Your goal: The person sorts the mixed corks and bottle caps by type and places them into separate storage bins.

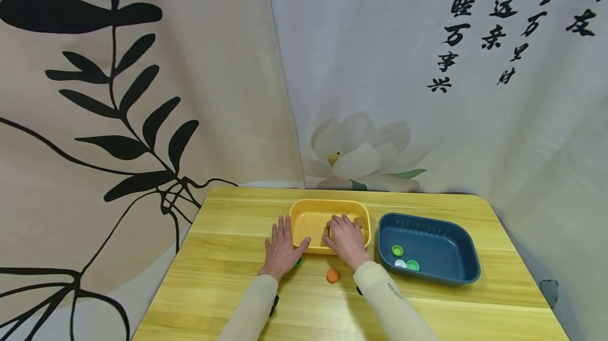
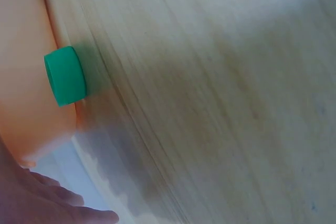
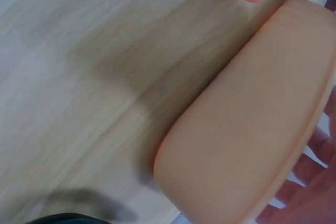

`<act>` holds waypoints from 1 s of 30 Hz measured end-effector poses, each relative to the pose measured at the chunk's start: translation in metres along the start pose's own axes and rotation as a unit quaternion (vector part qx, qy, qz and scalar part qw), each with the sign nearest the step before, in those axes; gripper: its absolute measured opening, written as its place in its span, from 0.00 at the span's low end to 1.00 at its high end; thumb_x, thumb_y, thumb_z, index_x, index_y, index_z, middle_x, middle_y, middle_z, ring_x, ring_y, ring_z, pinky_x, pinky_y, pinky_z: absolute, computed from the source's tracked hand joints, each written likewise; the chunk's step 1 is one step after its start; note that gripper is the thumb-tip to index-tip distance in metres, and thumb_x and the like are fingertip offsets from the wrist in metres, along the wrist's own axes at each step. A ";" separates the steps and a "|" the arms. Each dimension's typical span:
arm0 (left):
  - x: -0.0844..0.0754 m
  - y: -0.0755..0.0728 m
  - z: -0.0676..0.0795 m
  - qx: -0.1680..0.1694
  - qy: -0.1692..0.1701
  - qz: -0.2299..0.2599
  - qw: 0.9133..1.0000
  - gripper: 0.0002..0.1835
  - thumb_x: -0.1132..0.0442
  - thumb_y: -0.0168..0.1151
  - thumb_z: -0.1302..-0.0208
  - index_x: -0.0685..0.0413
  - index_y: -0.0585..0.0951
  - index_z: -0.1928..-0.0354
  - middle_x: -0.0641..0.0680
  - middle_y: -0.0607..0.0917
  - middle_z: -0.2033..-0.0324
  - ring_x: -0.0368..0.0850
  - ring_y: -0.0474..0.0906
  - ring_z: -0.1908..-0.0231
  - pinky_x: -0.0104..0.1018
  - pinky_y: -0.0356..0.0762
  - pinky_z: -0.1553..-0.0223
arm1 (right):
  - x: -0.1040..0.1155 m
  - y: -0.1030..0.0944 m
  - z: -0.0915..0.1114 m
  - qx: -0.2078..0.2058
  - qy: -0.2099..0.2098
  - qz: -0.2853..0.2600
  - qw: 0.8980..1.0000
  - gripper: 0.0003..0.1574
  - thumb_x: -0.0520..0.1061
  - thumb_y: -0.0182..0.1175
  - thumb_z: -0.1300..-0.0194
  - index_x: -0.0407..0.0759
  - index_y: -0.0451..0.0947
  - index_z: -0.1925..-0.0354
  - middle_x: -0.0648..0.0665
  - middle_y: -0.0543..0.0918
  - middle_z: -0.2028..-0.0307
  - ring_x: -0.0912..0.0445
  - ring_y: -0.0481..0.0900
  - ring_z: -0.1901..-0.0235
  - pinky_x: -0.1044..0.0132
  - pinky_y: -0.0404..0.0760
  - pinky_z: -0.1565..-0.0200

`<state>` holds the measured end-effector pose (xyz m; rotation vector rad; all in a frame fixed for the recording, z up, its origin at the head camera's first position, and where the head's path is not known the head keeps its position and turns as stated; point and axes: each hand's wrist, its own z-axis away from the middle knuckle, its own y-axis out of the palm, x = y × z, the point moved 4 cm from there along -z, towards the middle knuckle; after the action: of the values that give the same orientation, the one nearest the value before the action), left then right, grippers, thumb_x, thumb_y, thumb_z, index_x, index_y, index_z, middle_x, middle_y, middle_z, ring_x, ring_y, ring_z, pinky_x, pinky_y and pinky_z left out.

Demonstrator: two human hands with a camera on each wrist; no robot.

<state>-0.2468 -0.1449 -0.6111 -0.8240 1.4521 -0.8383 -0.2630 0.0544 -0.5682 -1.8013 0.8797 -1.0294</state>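
A yellow tray (image 1: pixel 311 215) lies on the table between my hands. My left hand (image 1: pixel 281 251) rests at its left edge, fingers straight and spread, thumb toward the front rim. A green bottle cap (image 2: pixel 66 76) stands on its side against the tray's outer wall, partly hidden by that hand in the head view. Over the right part of the tray, my right hand (image 1: pixel 348 239) pinches a small brown piece (image 1: pixel 325 233) between thumb and fingers. Another brown piece (image 1: pixel 358 222) lies beyond its knuckles. The right wrist view hides both pieces behind the tray wall.
A dark blue basket (image 1: pixel 429 220) stands to the right, holding green caps (image 1: pixel 397 250) and a white cap (image 1: pixel 400 263). An orange cap (image 1: pixel 333 276) lies on the wooden table (image 1: pixel 199 288) in front of the yellow tray. A printed curtain hangs behind the table.
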 end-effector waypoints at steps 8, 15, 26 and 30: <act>0.001 0.003 -0.001 -0.001 0.002 0.005 1.000 0.57 0.23 0.45 0.31 0.56 0.45 0.16 0.64 0.46 0.19 0.68 0.43 0.21 0.78 0.51 0.33 | -0.006 0.006 -0.007 0.038 0.030 0.020 0.999 0.23 0.56 0.73 0.36 0.45 0.86 0.49 0.38 0.82 0.38 0.36 0.76 0.36 0.33 0.72 0.38; 0.000 0.001 0.001 -0.004 0.003 0.004 1.000 0.56 0.25 0.47 0.30 0.57 0.45 0.17 0.65 0.47 0.19 0.69 0.45 0.22 0.79 0.51 0.33 | -0.006 0.000 0.004 0.003 0.010 -0.005 1.000 0.29 0.56 0.70 0.32 0.42 0.83 0.40 0.36 0.80 0.36 0.34 0.75 0.35 0.31 0.68 0.35; -0.003 -0.003 0.003 -0.003 0.000 0.007 1.000 0.55 0.27 0.49 0.29 0.58 0.46 0.17 0.65 0.48 0.19 0.70 0.45 0.22 0.79 0.52 0.33 | 0.000 -0.012 0.051 -0.047 -0.027 -0.056 0.997 0.36 0.60 0.62 0.27 0.43 0.75 0.30 0.38 0.74 0.30 0.37 0.70 0.30 0.34 0.71 0.36; -0.004 -0.003 0.003 -0.003 0.000 0.007 1.000 0.55 0.27 0.50 0.29 0.58 0.46 0.17 0.65 0.48 0.19 0.70 0.46 0.22 0.79 0.51 0.33 | 0.004 -0.017 0.065 -0.030 -0.038 -0.060 0.997 0.39 0.64 0.59 0.26 0.45 0.72 0.27 0.42 0.72 0.27 0.39 0.66 0.27 0.33 0.67 0.33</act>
<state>-0.2434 -0.1428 -0.6065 -0.8169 1.4597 -0.8249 -0.2007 0.0783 -0.5704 -1.9506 0.7715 -1.0119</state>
